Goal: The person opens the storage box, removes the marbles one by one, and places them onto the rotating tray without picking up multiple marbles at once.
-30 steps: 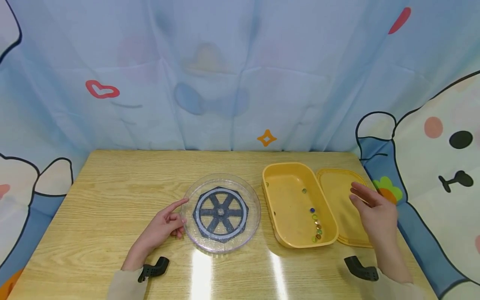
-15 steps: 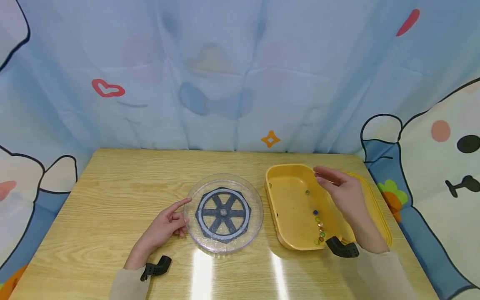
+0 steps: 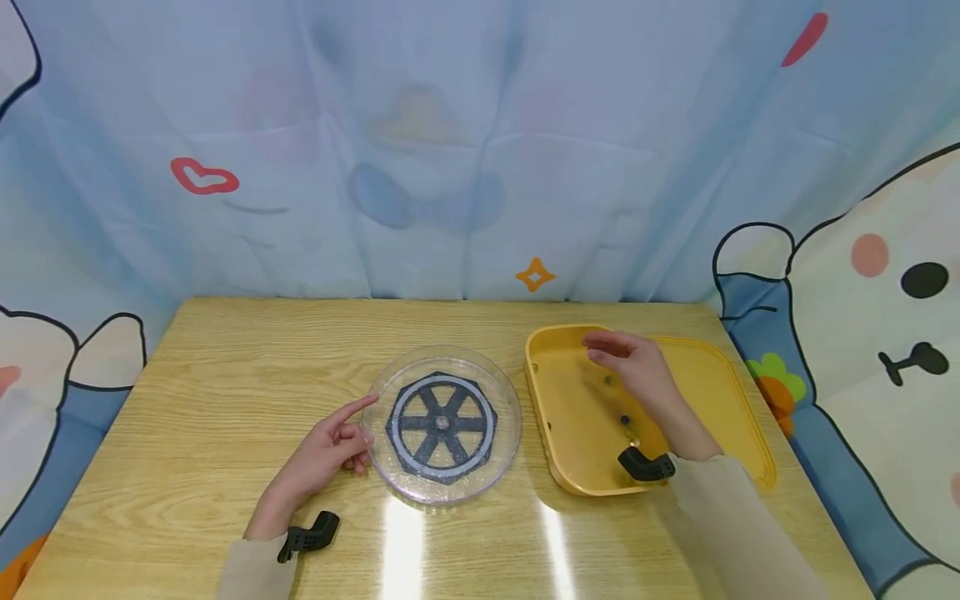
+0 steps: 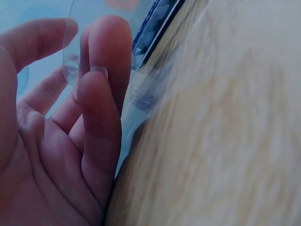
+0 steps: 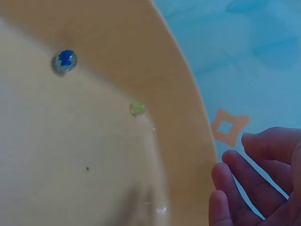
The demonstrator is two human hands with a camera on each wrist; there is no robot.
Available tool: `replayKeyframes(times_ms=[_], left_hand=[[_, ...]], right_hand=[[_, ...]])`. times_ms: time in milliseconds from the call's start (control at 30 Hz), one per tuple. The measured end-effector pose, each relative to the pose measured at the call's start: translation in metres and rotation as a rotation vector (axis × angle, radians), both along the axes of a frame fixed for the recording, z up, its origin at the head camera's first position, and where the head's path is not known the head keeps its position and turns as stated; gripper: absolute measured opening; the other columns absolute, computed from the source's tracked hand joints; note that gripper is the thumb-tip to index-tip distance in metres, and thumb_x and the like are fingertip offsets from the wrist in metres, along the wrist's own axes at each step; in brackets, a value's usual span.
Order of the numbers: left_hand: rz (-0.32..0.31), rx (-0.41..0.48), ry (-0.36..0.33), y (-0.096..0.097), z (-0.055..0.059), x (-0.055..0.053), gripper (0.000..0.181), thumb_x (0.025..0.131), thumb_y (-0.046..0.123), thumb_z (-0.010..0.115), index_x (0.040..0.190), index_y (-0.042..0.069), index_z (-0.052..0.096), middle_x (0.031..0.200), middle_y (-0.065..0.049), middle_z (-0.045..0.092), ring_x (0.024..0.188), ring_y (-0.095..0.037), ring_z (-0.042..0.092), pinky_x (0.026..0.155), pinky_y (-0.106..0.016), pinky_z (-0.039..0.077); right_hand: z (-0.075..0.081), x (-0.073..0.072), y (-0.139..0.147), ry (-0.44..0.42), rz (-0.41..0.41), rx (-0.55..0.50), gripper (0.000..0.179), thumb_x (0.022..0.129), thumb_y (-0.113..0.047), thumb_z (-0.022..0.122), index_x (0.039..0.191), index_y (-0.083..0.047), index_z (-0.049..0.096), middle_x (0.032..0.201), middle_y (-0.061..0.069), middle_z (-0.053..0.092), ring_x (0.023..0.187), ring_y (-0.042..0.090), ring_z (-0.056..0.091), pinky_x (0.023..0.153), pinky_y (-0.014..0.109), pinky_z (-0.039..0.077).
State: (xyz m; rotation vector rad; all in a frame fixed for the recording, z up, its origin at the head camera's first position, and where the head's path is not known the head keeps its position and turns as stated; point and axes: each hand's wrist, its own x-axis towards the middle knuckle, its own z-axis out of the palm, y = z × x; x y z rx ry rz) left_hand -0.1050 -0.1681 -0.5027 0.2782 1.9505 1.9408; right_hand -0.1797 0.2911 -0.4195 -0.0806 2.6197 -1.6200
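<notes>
My left hand (image 3: 322, 458) rests at the left rim of a round clear plastic dish (image 3: 510, 417), index finger extended against it. Other fingers of that hand are curled beside the rim in the left wrist view. In the dish sits a dark wheel-like piece (image 3: 442, 423) with spokes and a pale ring. Over the yellow box (image 3: 551, 375) hangs my right hand (image 3: 637, 367), fingers loosely bent and holding nothing. Inside the box lie glass marbles, including a blue marble (image 5: 67, 60) and a yellow-green marble (image 5: 138, 108). My right forearm hides some of them in the head view.
A flat yellow lid (image 3: 720, 400) lies right of the box, partly under the right arm. Behind the wooden table (image 3: 285, 358) hangs a blue patterned curtain (image 3: 450, 233). Black camera mounts sit on both wrists.
My right hand has moved left from above the lid to over the yellow box. The left hand and the dish have stayed in place.
</notes>
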Motion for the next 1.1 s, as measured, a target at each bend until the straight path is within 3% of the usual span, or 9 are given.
replayKeyframes(times_ms=[200, 267, 467, 667, 767, 933, 1100], left_hand=[[0.003, 0.000, 0.003, -0.001, 0.000, 0.000, 0.061, 0.101, 0.005, 0.058, 0.155, 0.008, 0.032, 0.075, -0.009, 0.059, 0.070, -0.017, 0.061, 0.064, -0.031, 0.056], [0.002, -0.001, 0.009, -0.001, 0.000, 0.000, 0.061, 0.101, 0.006, 0.058, 0.155, 0.007, 0.032, 0.075, -0.010, 0.059, 0.070, -0.017, 0.061, 0.063, -0.031, 0.056], [0.010, -0.011, 0.009, -0.002, 0.001, 0.001, 0.061, 0.101, 0.005, 0.058, 0.155, 0.007, 0.032, 0.076, -0.013, 0.059, 0.069, -0.017, 0.060, 0.063, -0.031, 0.056], [0.016, -0.013, 0.012, -0.002, 0.001, 0.001, 0.060, 0.100, 0.005, 0.058, 0.155, 0.006, 0.033, 0.075, -0.012, 0.058, 0.068, -0.016, 0.060, 0.062, -0.031, 0.056], [0.013, -0.009, 0.017, -0.001, 0.000, 0.002, 0.060, 0.100, 0.005, 0.058, 0.155, 0.006, 0.032, 0.075, -0.011, 0.059, 0.067, -0.016, 0.060, 0.061, -0.030, 0.056], [0.012, -0.001, 0.018, 0.000, -0.001, 0.002, 0.060, 0.100, 0.005, 0.058, 0.155, 0.007, 0.032, 0.074, -0.009, 0.059, 0.067, -0.016, 0.060, 0.061, -0.030, 0.056], [0.009, -0.007, 0.017, 0.001, -0.001, 0.001, 0.061, 0.101, 0.006, 0.058, 0.156, 0.009, 0.032, 0.073, -0.008, 0.059, 0.066, -0.016, 0.060, 0.061, -0.030, 0.056]], right_hand=[[-0.015, -0.014, -0.007, -0.031, 0.041, 0.071, 0.035, 0.098, -0.014, 0.066, 0.129, 0.001, 0.065, 0.127, 0.020, 0.064, 0.115, 0.028, 0.061, 0.093, 0.044, 0.051], [-0.021, -0.019, -0.011, -0.021, 0.071, 0.087, 0.033, 0.097, -0.011, 0.067, 0.127, 0.002, 0.066, 0.126, 0.020, 0.065, 0.114, 0.032, 0.061, 0.092, 0.042, 0.052], [-0.037, -0.035, -0.030, 0.000, 0.145, 0.125, 0.031, 0.092, -0.009, 0.072, 0.121, 0.002, 0.069, 0.117, 0.018, 0.069, 0.105, 0.030, 0.065, 0.079, 0.025, 0.053], [-0.051, -0.043, -0.045, -0.003, 0.206, 0.217, 0.033, 0.088, -0.010, 0.077, 0.118, 0.001, 0.071, 0.116, 0.015, 0.070, 0.108, 0.030, 0.064, 0.091, 0.037, 0.052], [-0.056, -0.043, -0.047, -0.013, 0.194, 0.265, 0.034, 0.086, -0.010, 0.078, 0.118, 0.000, 0.072, 0.117, 0.014, 0.069, 0.112, 0.030, 0.061, 0.095, 0.042, 0.049], [-0.057, -0.046, -0.040, -0.031, 0.151, 0.211, 0.037, 0.087, -0.009, 0.078, 0.122, 0.002, 0.070, 0.121, 0.017, 0.068, 0.118, 0.033, 0.059, 0.096, 0.043, 0.050], [-0.054, -0.048, -0.033, -0.010, 0.142, 0.253, 0.037, 0.086, -0.012, 0.079, 0.120, 0.001, 0.071, 0.119, 0.016, 0.069, 0.116, 0.033, 0.060, 0.094, 0.043, 0.050]])
